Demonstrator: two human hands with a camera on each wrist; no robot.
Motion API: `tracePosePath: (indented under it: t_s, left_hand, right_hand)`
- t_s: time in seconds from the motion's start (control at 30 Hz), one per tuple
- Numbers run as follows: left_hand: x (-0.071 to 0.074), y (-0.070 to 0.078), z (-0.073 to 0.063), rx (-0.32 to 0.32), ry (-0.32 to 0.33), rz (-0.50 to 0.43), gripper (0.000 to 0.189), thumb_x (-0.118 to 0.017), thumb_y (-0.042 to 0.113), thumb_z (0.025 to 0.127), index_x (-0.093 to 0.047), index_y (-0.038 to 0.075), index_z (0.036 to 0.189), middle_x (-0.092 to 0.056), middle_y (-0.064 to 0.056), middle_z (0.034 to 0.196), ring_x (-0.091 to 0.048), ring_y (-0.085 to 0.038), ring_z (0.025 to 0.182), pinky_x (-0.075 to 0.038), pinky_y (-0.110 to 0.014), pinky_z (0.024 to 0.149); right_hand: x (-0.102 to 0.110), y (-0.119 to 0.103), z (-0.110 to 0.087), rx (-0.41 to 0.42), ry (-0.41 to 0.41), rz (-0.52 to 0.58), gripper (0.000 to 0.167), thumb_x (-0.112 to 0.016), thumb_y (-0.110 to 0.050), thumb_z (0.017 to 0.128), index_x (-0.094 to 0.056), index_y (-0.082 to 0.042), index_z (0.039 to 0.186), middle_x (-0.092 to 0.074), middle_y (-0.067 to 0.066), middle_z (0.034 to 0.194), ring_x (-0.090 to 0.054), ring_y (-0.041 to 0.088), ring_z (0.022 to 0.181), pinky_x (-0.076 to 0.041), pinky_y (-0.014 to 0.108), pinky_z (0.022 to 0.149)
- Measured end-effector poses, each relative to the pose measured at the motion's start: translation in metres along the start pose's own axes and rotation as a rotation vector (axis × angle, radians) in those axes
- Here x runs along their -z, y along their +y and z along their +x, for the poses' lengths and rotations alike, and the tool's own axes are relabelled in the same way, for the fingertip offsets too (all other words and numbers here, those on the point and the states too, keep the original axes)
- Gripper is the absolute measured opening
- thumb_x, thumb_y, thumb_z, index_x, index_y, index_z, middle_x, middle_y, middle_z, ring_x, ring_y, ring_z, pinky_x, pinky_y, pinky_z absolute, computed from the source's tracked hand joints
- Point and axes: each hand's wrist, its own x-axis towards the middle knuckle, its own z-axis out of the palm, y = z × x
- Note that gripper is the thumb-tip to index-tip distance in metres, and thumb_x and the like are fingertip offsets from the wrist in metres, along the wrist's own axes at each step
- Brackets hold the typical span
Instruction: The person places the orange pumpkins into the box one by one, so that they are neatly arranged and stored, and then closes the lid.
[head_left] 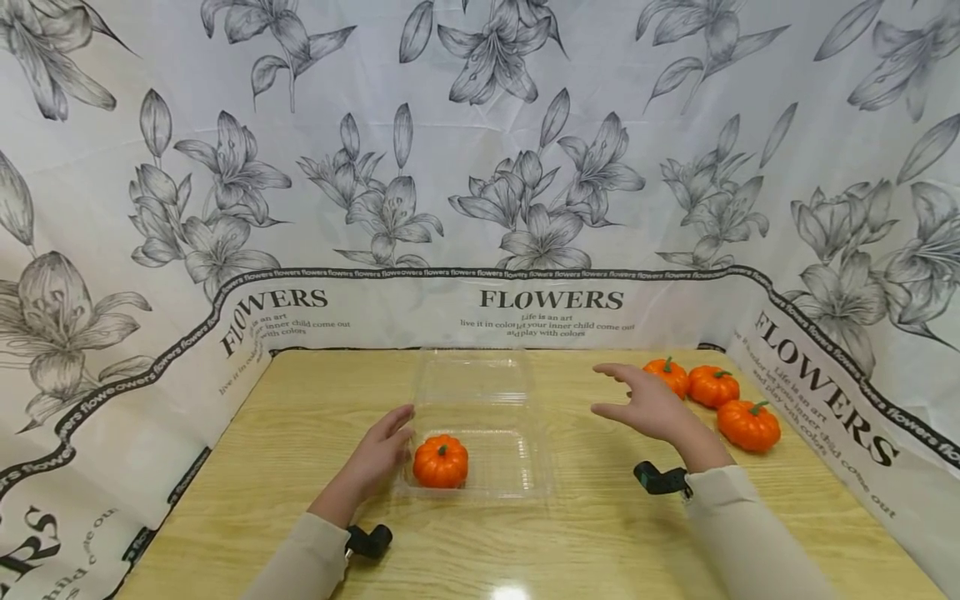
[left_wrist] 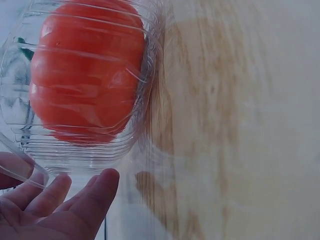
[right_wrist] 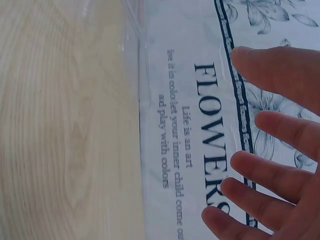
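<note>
Filling, apparently: one pumpkin (head_left: 441,465) sits at the near left of the clear container (head_left: 504,467). Left hand (head_left: 375,458) at its left edge, grip slack; right hand (head_left: 648,406), grip spread, empty, left of three pumpkins (head_left: 713,387); taking another calls for reaching right.

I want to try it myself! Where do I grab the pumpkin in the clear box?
I'd grip the pumpkin round its fat sides, reaching down from above. It sits upright, green stem on top, and the lid of the clear box is open. It's near the box's left end, so its right side probably has more room.
</note>
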Motion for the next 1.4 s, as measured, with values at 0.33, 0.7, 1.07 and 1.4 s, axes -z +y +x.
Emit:
tracePosePath:
  t_s: [0.33, 0.7, 1.07, 1.4]
  left_hand:
    - [0.001, 0.001, -0.001, 0.014, 0.002, 0.021, 0.048, -0.041, 0.011, 0.103, -0.033, 0.005, 0.150, -0.032, -0.017, 0.156, -0.042, -0.034, 0.131, -0.049, -0.029, 0.087]
    - [0.000, 0.004, -0.001, 0.019, 0.001, -0.008, 0.048, -0.042, 0.010, 0.103, -0.033, 0.006, 0.150, -0.031, -0.017, 0.157, -0.043, -0.031, 0.126, -0.048, -0.032, 0.085]
    - [0.001, 0.002, -0.001, 0.018, -0.006, -0.017, 0.049, -0.042, 0.010, 0.103, -0.032, 0.005, 0.150, -0.030, -0.018, 0.157, -0.040, -0.034, 0.132, -0.049, -0.032, 0.084]
    - [0.001, -0.001, 0.000, 0.012, -0.008, -0.006, 0.048, -0.042, 0.011, 0.103, -0.032, 0.006, 0.151, -0.030, -0.017, 0.157, -0.041, -0.034, 0.132, -0.049, -0.033, 0.086]
  right_hand:
    - [0.020, 0.024, -0.013, -0.058, 0.022, -0.055, 0.080, -0.061, -0.061, 0.086, -0.042, -0.011, 0.146, -0.043, 0.022, 0.148, -0.044, 0.048, 0.128, -0.040, 0.065, 0.096]
    - [0.030, 0.051, -0.025, -0.151, 0.030, -0.022, 0.087, -0.060, -0.062, 0.086, -0.036, -0.007, 0.149, -0.034, 0.030, 0.150, -0.036, 0.055, 0.129, -0.036, 0.070, 0.095]
    - [0.037, 0.072, -0.037, -0.201, 0.062, -0.022, 0.085, -0.058, -0.061, 0.088, -0.035, -0.008, 0.150, -0.034, 0.031, 0.149, -0.034, 0.058, 0.128, -0.035, 0.072, 0.092]
    - [0.043, 0.093, -0.046, -0.260, 0.086, 0.009, 0.085, -0.056, -0.062, 0.089, -0.035, -0.007, 0.149, -0.034, 0.033, 0.148, -0.037, 0.056, 0.126, -0.037, 0.070, 0.091]
